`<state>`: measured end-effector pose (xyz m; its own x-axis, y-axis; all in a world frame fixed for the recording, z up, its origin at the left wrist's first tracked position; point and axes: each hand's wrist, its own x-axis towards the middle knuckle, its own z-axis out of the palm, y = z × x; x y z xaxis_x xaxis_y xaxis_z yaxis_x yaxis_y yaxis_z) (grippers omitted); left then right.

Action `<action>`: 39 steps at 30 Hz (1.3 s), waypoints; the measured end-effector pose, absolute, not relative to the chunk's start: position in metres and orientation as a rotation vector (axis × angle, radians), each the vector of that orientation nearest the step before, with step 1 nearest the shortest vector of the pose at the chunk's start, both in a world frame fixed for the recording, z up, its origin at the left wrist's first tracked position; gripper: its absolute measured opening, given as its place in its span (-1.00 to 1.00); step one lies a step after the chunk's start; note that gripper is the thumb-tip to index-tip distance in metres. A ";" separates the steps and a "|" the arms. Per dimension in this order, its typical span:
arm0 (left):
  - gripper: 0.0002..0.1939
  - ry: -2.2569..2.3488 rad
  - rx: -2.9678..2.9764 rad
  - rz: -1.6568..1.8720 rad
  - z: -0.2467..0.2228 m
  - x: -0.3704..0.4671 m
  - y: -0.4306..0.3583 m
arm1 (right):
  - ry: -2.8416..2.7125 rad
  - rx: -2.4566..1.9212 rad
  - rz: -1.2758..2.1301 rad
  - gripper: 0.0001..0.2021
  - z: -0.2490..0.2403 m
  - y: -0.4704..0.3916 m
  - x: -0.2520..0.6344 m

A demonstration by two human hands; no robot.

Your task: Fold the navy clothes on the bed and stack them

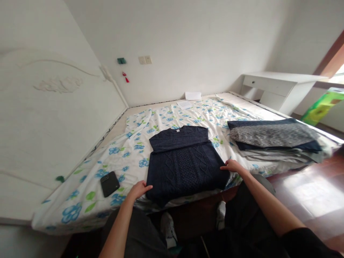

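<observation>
A dark navy knit sweater (pixel 185 165) lies spread on the bed, its neckline away from me and its sleeves folded across the upper part. Cable patterns run down its front. My left hand (pixel 139 190) pinches its lower left edge between thumb and fingers. On the opposite side, my right hand (pixel 231 166) is closed on the right edge, a little higher up. The lower hem hangs over the front edge of the bed.
The bed has a flowered sheet (pixel 113 151). A black phone (pixel 109 184) lies to the left, a stack of folded clothes (pixel 271 138) to the right. White papers (pixel 192 96) are at the back wall. A white desk (pixel 279 84) stands at the far right.
</observation>
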<state>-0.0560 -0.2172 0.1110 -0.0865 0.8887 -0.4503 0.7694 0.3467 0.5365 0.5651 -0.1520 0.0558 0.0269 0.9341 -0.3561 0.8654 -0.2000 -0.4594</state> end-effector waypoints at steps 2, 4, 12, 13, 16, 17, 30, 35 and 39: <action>-0.32 1.921 1.492 0.119 0.104 -0.059 -0.222 | -1.953 -2.158 0.945 -0.46 0.054 -0.161 0.565; -0.27 1.864 1.510 0.087 0.098 -0.062 -0.227 | -1.988 -2.114 1.042 -0.42 0.053 -0.169 0.567; -0.14 1.712 1.329 0.077 0.099 -0.079 -0.240 | -1.963 -1.992 1.233 -0.46 0.053 -0.169 0.584; -0.12 1.699 1.316 0.075 0.099 -0.082 -0.242 | -1.952 -2.023 1.227 -0.47 0.053 -0.168 0.588; -0.08 1.710 1.286 0.067 0.098 -0.087 -0.245 | -1.923 -2.131 1.204 -0.51 0.049 -0.165 0.597; -0.09 1.719 1.279 0.064 0.097 -0.087 -0.245 | -1.919 -2.154 1.192 -0.51 0.048 -0.164 0.598; -0.08 1.712 1.183 0.123 0.110 -0.103 -0.188 | -1.561 -1.916 1.656 -0.43 0.038 -0.104 0.578; -0.10 1.656 1.187 0.002 0.106 -0.112 -0.167 | -1.257 -1.973 1.737 -0.53 0.035 -0.085 0.581; -0.20 1.634 1.144 -0.115 0.103 -0.119 -0.155 | -1.106 -2.033 1.824 -0.70 0.029 -0.074 0.595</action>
